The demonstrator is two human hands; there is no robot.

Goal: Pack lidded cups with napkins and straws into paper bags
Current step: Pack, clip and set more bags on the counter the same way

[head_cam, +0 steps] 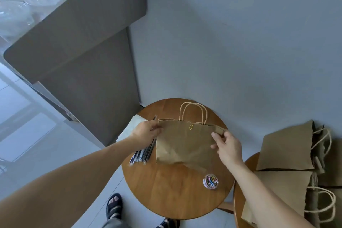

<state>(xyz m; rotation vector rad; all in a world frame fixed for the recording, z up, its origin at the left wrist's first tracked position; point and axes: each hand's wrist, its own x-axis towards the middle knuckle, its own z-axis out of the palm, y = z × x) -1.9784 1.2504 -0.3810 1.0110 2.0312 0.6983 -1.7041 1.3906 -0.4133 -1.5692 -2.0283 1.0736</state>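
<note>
A brown paper bag (183,144) with twisted handles stands on the round wooden table (166,190). A yellow paper clip (191,126) sits on its closed top edge. My left hand (146,131) pinches the bag's top left corner. My right hand (228,146) pinches the top right corner. A bundle of wrapped black straws (143,154) lies left of the bag, over a stack of white napkins (127,127). Clear lidded cups (31,0) fill a big cardboard box (83,46) at the upper left.
A small clear jar of coloured paper clips (211,181) stands on the table near the front right. Several flat paper bags (288,155) lie on a second wooden table at the right. A grey wall is behind. My sandalled feet (113,207) are below.
</note>
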